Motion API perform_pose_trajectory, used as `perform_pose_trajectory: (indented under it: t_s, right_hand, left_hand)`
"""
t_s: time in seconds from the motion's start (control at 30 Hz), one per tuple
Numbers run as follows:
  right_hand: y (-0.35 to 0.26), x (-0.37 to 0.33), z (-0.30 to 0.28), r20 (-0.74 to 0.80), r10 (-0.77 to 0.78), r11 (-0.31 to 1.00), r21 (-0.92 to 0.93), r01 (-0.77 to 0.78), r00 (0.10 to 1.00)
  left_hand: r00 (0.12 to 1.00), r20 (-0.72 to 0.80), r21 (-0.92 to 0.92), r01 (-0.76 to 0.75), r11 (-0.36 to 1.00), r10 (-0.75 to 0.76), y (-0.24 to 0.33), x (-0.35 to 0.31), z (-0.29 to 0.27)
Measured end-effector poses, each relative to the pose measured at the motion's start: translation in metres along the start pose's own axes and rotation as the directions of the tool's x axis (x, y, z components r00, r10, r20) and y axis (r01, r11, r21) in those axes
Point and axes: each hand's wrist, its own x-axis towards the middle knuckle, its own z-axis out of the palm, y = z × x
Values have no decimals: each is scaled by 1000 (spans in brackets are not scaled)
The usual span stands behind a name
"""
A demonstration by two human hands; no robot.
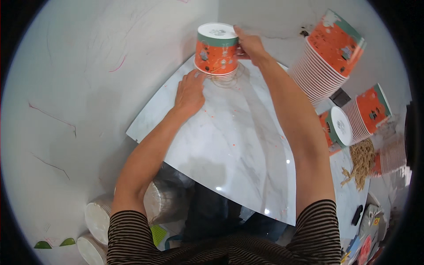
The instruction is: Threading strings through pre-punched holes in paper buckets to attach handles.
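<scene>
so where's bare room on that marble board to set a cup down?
Free: the marble board between the forearms, from the left hand toward its near edge. Crowded: the far corner, where the right hand holds the inverted orange cup stack, and the right side with more cup stacks.

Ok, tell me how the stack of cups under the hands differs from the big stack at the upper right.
The stack under the hands stands upside down on the marble board; the big stack lies tilted on its side. The first is short, a few rims showing; the big one has many rims. The right hand grips the first; nothing touches the big one. Both are orange printed paper cups.
</scene>
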Motion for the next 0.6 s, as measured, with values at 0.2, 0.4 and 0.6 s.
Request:
perform_pose_trajectory:
  t_s: [0.2, 0.4, 0.6]
  right_hand:
    - [52, -78, -53, -19, -80, 918, -392, 66, 997]
    - [34, -273, -165, 46, -438, 745, -541, 391, 898]
    - [17, -326, -281, -28, -752, 316, -893, 322, 659]
  left_hand:
    - [976, -216, -116, -28, 993, 2, -10, 0, 5]
    - [969, -229, -96, -122, 988, 98, -10, -7, -2]
    - [923, -281, -63, -290, 955, 262, 41, -8, -4]
